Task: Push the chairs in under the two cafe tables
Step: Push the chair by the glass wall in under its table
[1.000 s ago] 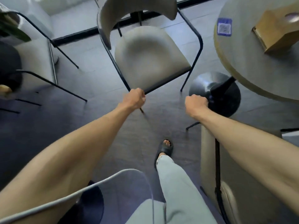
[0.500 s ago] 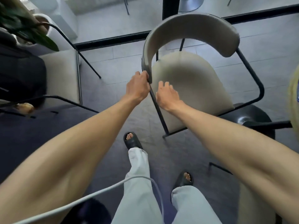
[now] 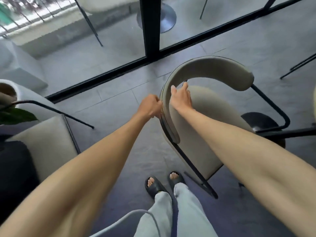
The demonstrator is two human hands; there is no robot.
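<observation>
Both feet in black slide sandals [image 3: 154, 186] stand at six o'clock. At twelve, my left hand [image 3: 150, 106] curls tight on the beige padded, black-metal-framed chair [image 3: 201, 120]; my right hand [image 3: 181, 98] spreads loosely inside its curved backrest [image 3: 213, 69].

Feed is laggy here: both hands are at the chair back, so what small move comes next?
Probably close the right hand on the backrest: its fingers are still spread, while the left hand already grips the edge. Then push the chair toward the black table base.
</observation>
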